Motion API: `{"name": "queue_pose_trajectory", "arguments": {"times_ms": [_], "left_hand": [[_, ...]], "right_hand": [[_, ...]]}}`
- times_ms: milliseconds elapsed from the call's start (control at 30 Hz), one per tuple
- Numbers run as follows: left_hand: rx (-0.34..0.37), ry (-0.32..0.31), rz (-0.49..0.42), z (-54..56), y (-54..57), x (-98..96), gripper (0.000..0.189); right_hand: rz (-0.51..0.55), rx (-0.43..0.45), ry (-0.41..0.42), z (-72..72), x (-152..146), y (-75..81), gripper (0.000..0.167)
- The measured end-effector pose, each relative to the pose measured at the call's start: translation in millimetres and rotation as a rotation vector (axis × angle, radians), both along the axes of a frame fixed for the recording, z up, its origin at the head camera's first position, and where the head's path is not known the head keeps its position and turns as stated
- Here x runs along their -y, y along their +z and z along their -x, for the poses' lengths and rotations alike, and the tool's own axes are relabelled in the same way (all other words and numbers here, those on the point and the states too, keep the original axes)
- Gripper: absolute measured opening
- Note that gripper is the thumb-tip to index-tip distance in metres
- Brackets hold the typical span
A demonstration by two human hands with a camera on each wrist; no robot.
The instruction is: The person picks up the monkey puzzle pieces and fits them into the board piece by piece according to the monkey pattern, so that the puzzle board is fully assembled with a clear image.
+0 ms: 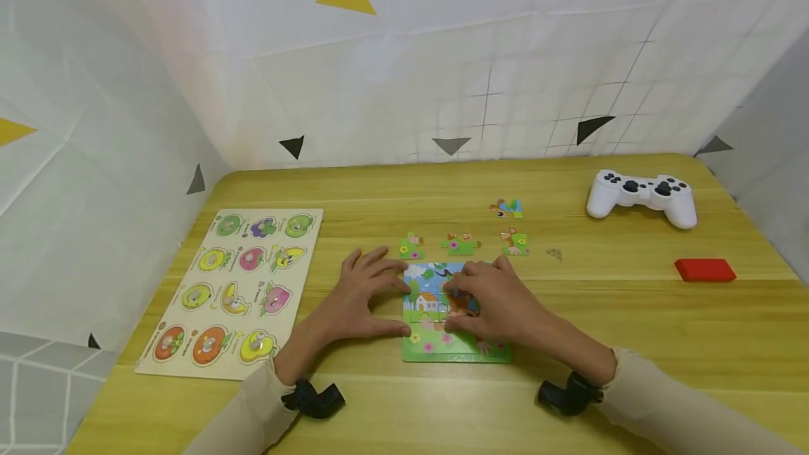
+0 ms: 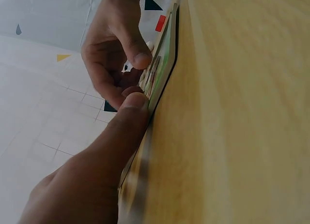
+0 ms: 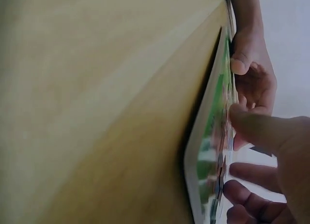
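Observation:
A small jigsaw puzzle board (image 1: 456,357) with a green border lies on the table, showing a house, a tree and flowers. At its left edge is my left hand (image 1: 363,295), fingers and thumb spread, with the tips right at the border. My right hand (image 1: 499,300) is over the right half, its thumb and bent fingers gripping a brown puzzle piece (image 1: 463,302) from its sides, close to the board. The hand hides part of the picture. In the right wrist view, the board's edge (image 3: 191,180) runs beneath the right thumb (image 3: 256,125).
Loose puzzle pieces lie beyond the board: one with flowers (image 1: 411,247), two more (image 1: 463,244) (image 1: 515,241) beside it, and one (image 1: 508,208) farther back. A fruit peg board (image 1: 189,364) is at left. A white game controller (image 1: 643,188) and red block (image 1: 704,270) are at right.

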State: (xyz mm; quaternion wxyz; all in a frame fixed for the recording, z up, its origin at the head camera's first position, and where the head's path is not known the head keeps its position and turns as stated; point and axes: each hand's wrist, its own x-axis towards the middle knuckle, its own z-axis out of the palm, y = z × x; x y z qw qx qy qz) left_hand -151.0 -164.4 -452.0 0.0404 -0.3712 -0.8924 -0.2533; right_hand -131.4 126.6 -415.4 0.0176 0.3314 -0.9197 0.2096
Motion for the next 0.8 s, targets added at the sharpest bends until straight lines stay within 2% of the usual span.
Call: {"name": "queue_pose_trajectory", "arguments": {"times_ms": [167,333,800], "left_hand": [[-0.003,-0.003,-0.001,-0.1,-0.1,-0.3,0.052],[-0.005,-0.005,-0.005,-0.6,0.8,0.1,0.052],[0.002,-0.004,-0.003,-1.4,2.1,-0.1,0.052]], "right_hand": [[0.073,0.049,0.070,1.6,-2.2,2.2,0.032],[0.066,0.057,0.126,2.7,-2.9,2.1,0.017],[0.070,0.134,0.124,7.1,-3.4,3.2,0.025]]}}
